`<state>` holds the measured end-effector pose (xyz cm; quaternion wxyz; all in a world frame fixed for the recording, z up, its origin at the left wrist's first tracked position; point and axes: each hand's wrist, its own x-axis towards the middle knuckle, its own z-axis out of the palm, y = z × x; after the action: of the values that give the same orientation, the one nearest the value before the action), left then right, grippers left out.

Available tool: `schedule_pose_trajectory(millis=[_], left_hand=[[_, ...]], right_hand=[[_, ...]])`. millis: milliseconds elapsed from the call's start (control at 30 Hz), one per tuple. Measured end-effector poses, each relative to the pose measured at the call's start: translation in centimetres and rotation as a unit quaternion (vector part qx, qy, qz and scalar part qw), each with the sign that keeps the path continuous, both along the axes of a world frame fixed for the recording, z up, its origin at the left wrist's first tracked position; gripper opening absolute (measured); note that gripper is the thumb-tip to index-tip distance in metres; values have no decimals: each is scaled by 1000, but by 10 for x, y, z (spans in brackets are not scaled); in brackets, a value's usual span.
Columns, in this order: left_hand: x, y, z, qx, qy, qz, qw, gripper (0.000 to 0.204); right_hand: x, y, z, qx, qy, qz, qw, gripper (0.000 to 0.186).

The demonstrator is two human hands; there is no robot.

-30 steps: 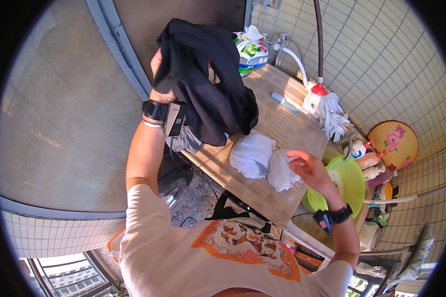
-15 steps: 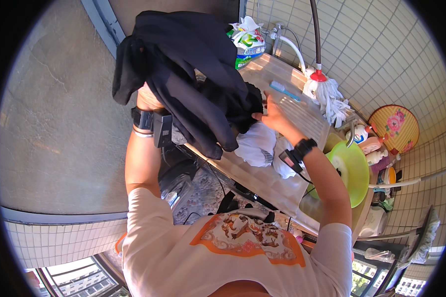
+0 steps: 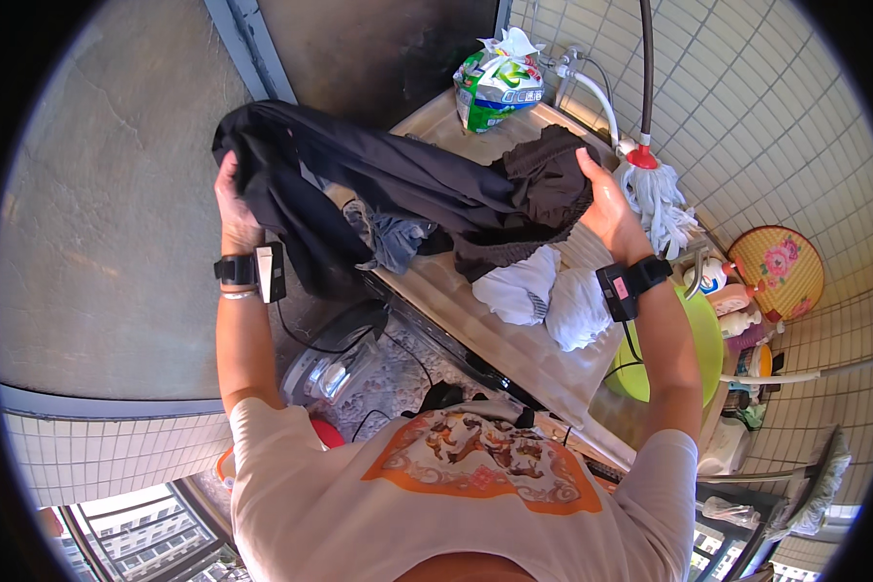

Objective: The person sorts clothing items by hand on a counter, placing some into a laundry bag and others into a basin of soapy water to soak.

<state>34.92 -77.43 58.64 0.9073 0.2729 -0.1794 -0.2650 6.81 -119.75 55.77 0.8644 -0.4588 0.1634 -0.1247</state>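
Black trousers (image 3: 388, 165) with a gathered elastic waistband are stretched sideways between my two hands above a ribbed, pale brown wash counter (image 3: 563, 378). My left hand (image 3: 235, 199) is closed round the bunched dark cloth at the far left. At the other end my right hand (image 3: 609, 213) grips the waistband, thumb up along its edge; most of its fingers are hidden behind the cloth. Beneath the trousers lie a blue-grey garment (image 3: 398, 241) and, nearer my right wrist, a white cloth bundle (image 3: 519, 286) beside another white bundle (image 3: 578, 308).
A green-and-white plastic bag (image 3: 500, 82) stands at the counter's far end. Along the tiled wall are a white mop head (image 3: 658, 199), several bottles (image 3: 737, 296) and a woven hand fan (image 3: 776, 272). A lime-green basin (image 3: 694, 349) sits right of my right forearm.
My hands have moved apart, my left outward and lower, my right up onto the waistband. The trousers went from a raised bundle to a spread length, uncovering the blue-grey garment.
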Motion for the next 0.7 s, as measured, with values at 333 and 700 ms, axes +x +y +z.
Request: schedule_pose_trajectory(millis=[333, 700], left_hand=[[-41, 14, -42, 499, -287, -110, 811, 32], [-172, -37, -1, 456, -633, 85, 620, 127]], right_hand=[[17, 39, 54, 109, -34, 11, 993, 46], [-25, 154, 74, -449, -138, 167, 867, 41]])
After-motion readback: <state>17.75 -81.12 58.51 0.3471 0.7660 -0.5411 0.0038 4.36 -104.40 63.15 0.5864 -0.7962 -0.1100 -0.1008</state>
